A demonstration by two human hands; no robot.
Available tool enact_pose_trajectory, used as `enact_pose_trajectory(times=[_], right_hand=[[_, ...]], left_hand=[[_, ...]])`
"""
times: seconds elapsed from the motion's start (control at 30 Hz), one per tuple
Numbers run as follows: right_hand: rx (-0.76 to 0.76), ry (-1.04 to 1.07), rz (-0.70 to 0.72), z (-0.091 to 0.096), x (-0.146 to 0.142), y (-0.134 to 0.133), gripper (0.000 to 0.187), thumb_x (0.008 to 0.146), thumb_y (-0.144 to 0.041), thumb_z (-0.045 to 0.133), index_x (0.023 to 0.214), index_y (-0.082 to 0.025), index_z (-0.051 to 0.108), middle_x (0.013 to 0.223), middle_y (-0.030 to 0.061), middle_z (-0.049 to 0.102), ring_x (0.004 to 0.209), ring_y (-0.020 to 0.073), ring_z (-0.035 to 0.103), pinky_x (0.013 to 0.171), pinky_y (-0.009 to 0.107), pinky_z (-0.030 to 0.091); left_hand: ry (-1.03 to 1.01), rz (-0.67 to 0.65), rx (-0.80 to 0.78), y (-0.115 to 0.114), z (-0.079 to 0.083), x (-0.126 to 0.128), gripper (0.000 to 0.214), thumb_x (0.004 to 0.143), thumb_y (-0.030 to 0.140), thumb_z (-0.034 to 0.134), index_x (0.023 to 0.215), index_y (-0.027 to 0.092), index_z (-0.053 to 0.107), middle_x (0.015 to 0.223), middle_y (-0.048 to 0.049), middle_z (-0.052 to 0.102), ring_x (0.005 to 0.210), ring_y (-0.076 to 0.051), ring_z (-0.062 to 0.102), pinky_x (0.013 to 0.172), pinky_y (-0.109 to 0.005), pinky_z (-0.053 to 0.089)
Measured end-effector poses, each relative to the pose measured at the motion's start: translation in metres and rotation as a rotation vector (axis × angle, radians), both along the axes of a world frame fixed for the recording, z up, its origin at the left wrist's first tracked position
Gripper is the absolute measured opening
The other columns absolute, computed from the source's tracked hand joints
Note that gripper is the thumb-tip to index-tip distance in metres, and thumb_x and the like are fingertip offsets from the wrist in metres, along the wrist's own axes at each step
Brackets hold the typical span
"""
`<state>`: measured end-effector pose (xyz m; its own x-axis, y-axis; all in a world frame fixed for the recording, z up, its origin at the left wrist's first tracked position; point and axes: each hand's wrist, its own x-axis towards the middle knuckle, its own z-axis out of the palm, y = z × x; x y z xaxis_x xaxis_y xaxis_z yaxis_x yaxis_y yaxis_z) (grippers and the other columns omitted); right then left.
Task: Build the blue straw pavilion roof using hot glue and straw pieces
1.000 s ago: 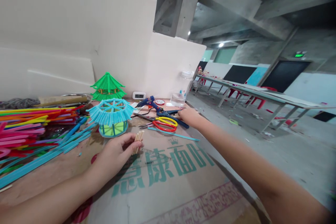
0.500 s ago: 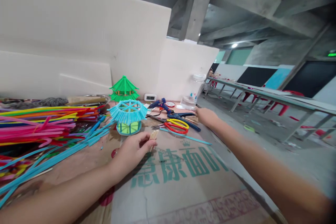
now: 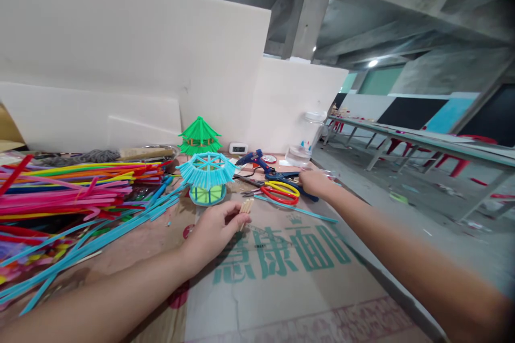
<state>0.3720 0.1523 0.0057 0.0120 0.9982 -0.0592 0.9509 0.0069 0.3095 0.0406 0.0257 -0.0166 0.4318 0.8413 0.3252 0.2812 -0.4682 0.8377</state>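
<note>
My left hand (image 3: 223, 225) pinches a small bundle of short wooden sticks (image 3: 246, 206) upright between thumb and fingers, just above the printed sheet. Directly behind it stands a small round model house (image 3: 207, 193) with a light blue open-ribbed roof. My right hand (image 3: 317, 185) is closed over the handles of the blue pliers (image 3: 281, 176), which lie on the table; its fingertips are partly hidden. Nearby are scissors (image 3: 281, 193) with red and yellow handles and a blue glue gun (image 3: 253, 159). A light blue strip (image 3: 298, 209) lies in front of the scissors.
Colourful pipe cleaners (image 3: 76, 187) pile up on the left. A green tiered roof model (image 3: 200, 136), a small digital clock (image 3: 238, 148) and a clear plastic container (image 3: 298, 155) stand along the back, before white boards (image 3: 132, 53). The table's edge runs down the right side.
My right hand has come down and nearer from the table's edge onto the pliers' handles. My left hand still holds the sticks. The whole view has shifted slightly.
</note>
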Motion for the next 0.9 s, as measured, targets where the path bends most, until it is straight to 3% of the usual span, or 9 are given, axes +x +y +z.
enact_pose_trajectory(times=[0.23,0.4,0.57,0.9], right_hand=[[0.059,0.000,0.003,0.012,-0.005,-0.015,0.035,0.093,-0.035,0.059,0.122,-0.014,0.058,0.122,0.0112,0.060,0.103,0.0218,0.062,0.087,0.042,0.053],[0.006,-0.002,-0.003,0.019,-0.002,-0.020,0.032,0.094,-0.035,0.057,0.120,-0.017,0.059,0.121,0.0095,0.061,0.102,0.0205,0.062,0.086,0.041,0.054],[-0.053,0.000,-0.005,0.015,0.001,-0.013,0.031,0.094,-0.034,0.057,0.121,-0.017,0.059,0.122,0.0094,0.060,0.102,0.0206,0.062,0.087,0.041,0.054],[-0.009,-0.045,-0.002,0.010,0.003,-0.002,0.034,0.094,-0.035,0.058,0.122,-0.016,0.057,0.122,0.0101,0.060,0.103,0.0216,0.062,0.087,0.042,0.054]], left_hand=[[0.012,0.006,0.007,-0.001,-0.002,0.000,0.027,0.093,0.039,0.048,0.078,0.018,0.059,0.075,0.0007,0.060,0.072,-0.015,0.056,0.066,-0.025,0.040],[0.008,-0.002,-0.002,0.000,-0.001,0.000,0.027,0.092,0.039,0.048,0.079,0.018,0.059,0.075,0.0002,0.060,0.073,-0.016,0.056,0.066,-0.025,0.041],[0.002,-0.006,-0.002,0.001,-0.002,0.000,0.027,0.092,0.040,0.048,0.081,0.018,0.060,0.077,0.0002,0.061,0.074,-0.016,0.057,0.067,-0.024,0.041],[-0.011,-0.006,-0.012,0.001,-0.001,0.001,0.024,0.092,0.036,0.050,0.080,0.018,0.060,0.076,0.0004,0.061,0.074,-0.015,0.057,0.066,-0.024,0.041]])
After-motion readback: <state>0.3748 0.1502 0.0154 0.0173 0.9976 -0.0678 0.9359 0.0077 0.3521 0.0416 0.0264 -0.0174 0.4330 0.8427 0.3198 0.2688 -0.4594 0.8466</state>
